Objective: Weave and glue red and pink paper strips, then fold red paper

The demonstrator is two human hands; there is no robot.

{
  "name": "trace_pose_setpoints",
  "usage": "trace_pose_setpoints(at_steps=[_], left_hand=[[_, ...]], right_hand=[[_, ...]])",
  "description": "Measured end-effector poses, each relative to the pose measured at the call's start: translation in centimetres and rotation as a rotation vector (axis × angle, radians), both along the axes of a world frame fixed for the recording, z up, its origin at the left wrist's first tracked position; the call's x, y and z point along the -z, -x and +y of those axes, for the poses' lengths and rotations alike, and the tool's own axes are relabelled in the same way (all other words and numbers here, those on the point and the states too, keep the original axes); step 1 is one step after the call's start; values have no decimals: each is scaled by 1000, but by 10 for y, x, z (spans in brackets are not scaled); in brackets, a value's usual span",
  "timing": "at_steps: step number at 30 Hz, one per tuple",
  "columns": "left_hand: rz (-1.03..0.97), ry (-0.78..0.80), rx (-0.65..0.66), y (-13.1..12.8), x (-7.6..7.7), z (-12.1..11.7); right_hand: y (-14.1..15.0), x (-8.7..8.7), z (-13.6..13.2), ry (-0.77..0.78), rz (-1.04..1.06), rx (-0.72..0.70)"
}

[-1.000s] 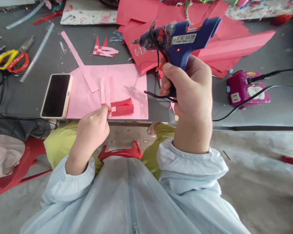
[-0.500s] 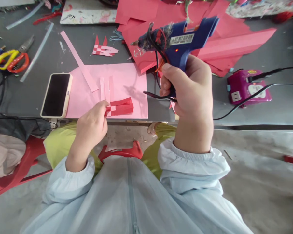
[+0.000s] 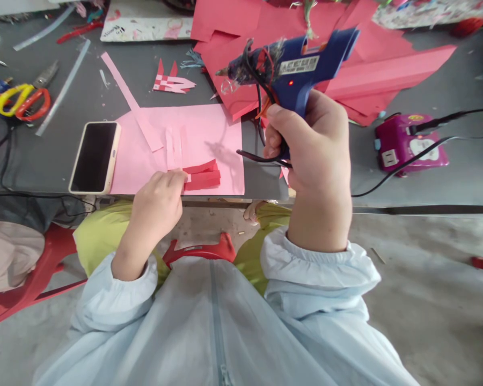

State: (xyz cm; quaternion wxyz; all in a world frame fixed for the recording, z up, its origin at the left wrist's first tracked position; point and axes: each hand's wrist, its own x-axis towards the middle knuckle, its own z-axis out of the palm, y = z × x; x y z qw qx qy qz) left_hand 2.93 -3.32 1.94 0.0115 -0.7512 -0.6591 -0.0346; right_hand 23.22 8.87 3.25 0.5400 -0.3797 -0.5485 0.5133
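Head view: glue gun (image 3: pixel 300 65) in your right hand (image 3: pixel 314 142), woven paper (image 3: pixel 203 182) under your left hand (image 3: pixel 156 206)

Your left hand is at the near edge of the grey table (image 3: pixel 467 80), its fingers drawn together and bent over the left end of the woven paper. They touch it and hide part of its weave; I cannot tell whether they pinch it or merely press. The woven paper lies on a pink sheet (image 3: pixel 217 118) close to the table's near edge, its red strips (image 3: pixel 205 167) pointing toward the right end and its pale strips (image 3: pixel 170 149) toward the far edge.

Your right hand has its fingers wrapped around the blue glue gun, raised above the table. The nozzle (image 3: pixel 223 71) points toward the table's left end, a small red light (image 3: pixel 291 83) glows on the side, and a black cord (image 3: pixel 261 157) hangs by your fingers.

A phone (image 3: pixel 94 157) lies by the near edge, its right side meeting the pink sheet. A long pink strip (image 3: pixel 131 99) slants from the sheet toward the far edge. A smaller woven piece (image 3: pixel 173 84) lies just past the sheet. Scissors (image 3: pixel 33 111) lie toward the table's left end, beside a clear stick (image 3: pixel 63 88). Red paper (image 3: pixel 225 21) is piled toward the far edge, and a purple box (image 3: pixel 396 136) sits toward the right end.
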Motion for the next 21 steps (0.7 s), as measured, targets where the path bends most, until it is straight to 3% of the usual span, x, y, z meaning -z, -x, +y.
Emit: trace_pose_setpoints(at_steps=[6, 11, 21], left_hand=[[49, -34, 32, -4, 3, 1], [75, -14, 25, -6, 3, 2], [109, -27, 15, -6, 6, 1]], right_hand=[[-1, -7, -2, -15, 13, 49], [-9, -11, -3, -78, 53, 182], [-20, -9, 8, -174, 121, 295]])
